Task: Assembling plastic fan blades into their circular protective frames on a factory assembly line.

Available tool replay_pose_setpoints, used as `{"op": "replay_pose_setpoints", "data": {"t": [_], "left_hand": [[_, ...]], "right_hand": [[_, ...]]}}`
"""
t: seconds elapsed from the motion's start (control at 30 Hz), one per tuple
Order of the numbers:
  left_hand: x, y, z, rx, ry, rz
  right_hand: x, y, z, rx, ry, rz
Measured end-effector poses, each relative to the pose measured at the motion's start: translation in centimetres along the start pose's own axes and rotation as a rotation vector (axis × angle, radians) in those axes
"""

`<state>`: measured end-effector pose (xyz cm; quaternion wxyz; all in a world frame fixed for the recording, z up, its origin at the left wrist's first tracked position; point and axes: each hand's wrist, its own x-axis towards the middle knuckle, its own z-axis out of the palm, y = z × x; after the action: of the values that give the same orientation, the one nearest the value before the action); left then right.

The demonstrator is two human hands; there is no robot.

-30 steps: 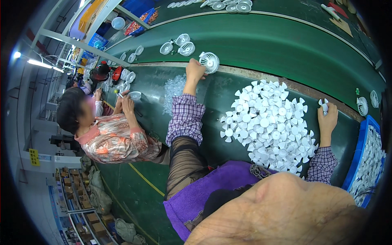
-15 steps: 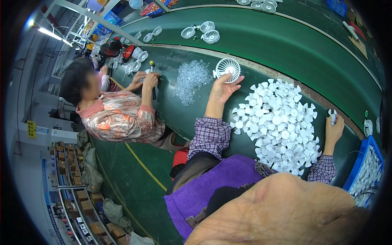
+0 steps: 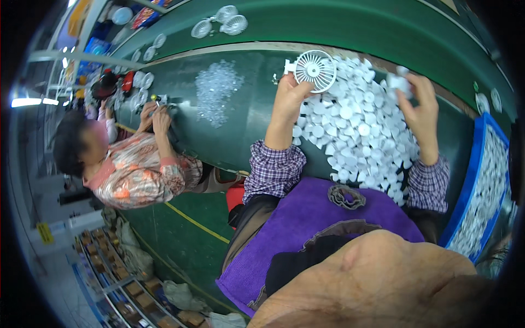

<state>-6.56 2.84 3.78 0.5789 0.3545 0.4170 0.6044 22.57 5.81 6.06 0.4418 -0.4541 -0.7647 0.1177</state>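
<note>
My left hand (image 3: pixel 290 101) grips a round white fan housing (image 3: pixel 327 72) by its lower edge, with its spoked grille facing up. Between the thumb and fingers of my right hand (image 3: pixel 422 109) is a white fan blade (image 3: pixel 398 85), somewhat blurred. That hand is raised over the right side of a large heap of white fan blades (image 3: pixel 350 128) on the green table. The housing hangs above the heap's far left edge, apart from the blade in my right hand.
Small clear pieces (image 3: pixel 216 90) lie piled to the left. Beyond them a co-worker (image 3: pixel 139 169) handles a small tool. A blue crate (image 3: pixel 465 202) of white parts stands at right. White fan housings (image 3: pixel 235 24) sit on the green conveyor (image 3: pixel 339 24) behind the table.
My right hand has come up and left with the fan blade, from beside the heap to above it. The whole view has shifted, and my left hand still grips the fan housing.
</note>
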Motion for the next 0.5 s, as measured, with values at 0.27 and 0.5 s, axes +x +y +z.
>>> {"op": "replay_pose_setpoints", "data": {"t": [0.27, 0.5], "left_hand": [[-0.8, -1.5, 2.5, 0.535, -0.12, 0.038], [-2.6, -2.4, 3.1, 0.447, -0.112, 0.128]], "right_hand": [[1.4, -6.2, 5.7, -0.017, -0.165, -0.341], [-0.3, -6.6, 6.7, -0.088, -0.261, -0.375]]}}
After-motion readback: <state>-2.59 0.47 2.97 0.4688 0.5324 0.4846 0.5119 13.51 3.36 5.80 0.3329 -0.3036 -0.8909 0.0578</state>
